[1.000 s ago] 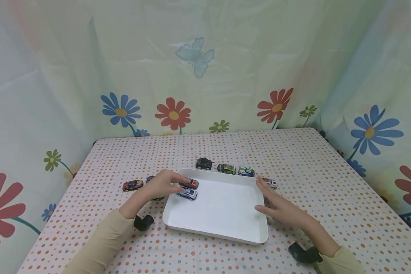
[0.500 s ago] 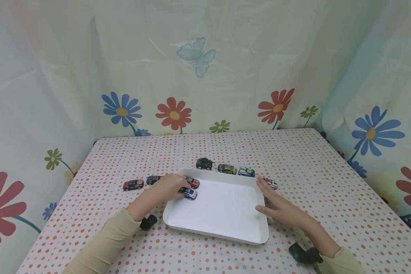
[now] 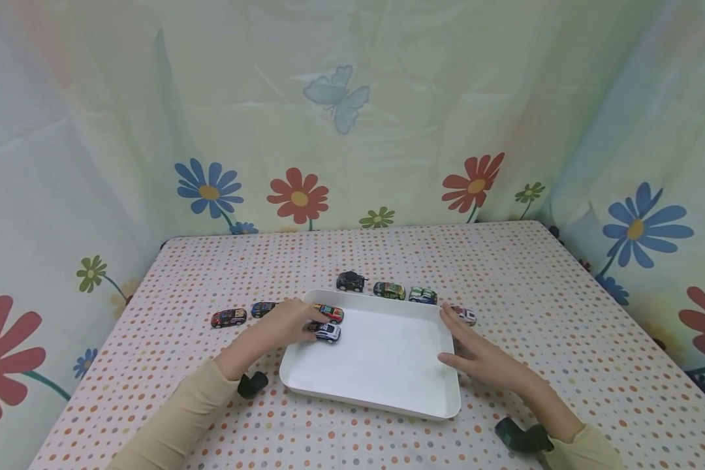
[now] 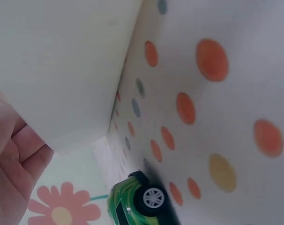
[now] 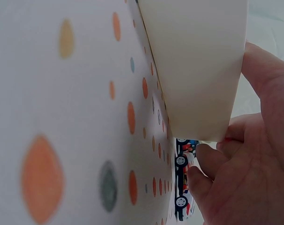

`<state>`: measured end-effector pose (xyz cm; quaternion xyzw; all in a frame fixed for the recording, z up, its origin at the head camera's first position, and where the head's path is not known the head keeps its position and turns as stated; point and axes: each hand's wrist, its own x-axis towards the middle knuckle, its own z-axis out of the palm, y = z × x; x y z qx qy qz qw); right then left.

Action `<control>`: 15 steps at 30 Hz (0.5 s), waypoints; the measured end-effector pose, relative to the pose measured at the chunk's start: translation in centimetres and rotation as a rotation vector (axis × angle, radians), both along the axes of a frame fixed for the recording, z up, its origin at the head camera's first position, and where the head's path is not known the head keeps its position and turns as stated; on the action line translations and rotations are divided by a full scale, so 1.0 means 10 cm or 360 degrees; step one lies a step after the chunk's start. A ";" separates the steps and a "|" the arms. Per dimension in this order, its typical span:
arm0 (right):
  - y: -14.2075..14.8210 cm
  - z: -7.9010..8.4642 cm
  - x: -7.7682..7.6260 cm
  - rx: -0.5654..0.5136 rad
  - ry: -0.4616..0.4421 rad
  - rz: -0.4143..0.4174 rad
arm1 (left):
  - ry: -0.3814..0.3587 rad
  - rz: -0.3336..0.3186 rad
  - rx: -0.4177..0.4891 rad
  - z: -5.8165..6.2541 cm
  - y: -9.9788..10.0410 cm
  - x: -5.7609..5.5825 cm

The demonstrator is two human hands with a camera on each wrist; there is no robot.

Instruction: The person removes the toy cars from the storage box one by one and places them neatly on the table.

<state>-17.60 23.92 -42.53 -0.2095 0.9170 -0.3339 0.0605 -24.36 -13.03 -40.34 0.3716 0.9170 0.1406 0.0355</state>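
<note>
A white tray (image 3: 376, 365) sits on the table, with a white toy car (image 3: 328, 333) and a red toy car (image 3: 329, 313) at its far left. My left hand (image 3: 284, 323) reaches over the left wall and pinches the rear of the white toy car, close beside the red one. In the left wrist view that grip is hidden behind the tray wall. My right hand (image 3: 484, 356) holds the tray at its right far corner. Its thumb (image 5: 261, 65) hooks over the rim, while other fingers curl outside the wall.
Behind the tray stand black (image 3: 350, 281), green-yellow (image 3: 390, 290) and green-white (image 3: 423, 295) toy cars. Another white car (image 3: 465, 315) is partly behind my right hand. Dark red (image 3: 228, 318) and blue (image 3: 262, 309) cars stand left. A green car (image 4: 135, 201) is beside the tray's left wall.
My left hand has lowered onto the white toy car and its fingers have closed on it. The car has shifted slightly right. My right hand and the tray have stayed in place.
</note>
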 end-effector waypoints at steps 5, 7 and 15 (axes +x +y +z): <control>0.00 -0.02 0.01 -0.0004 0.0006 0.0004 | -0.0100 0.0024 0.0068 0.02 0.00 0.01; 0.01 -0.02 0.01 -0.0005 0.0007 0.0005 | -0.0146 0.0037 0.0107 0.03 0.00 0.01; 0.01 0.00 0.01 0.0015 0.0012 -0.0011 | -0.0251 0.0091 0.0282 0.08 -0.05 0.02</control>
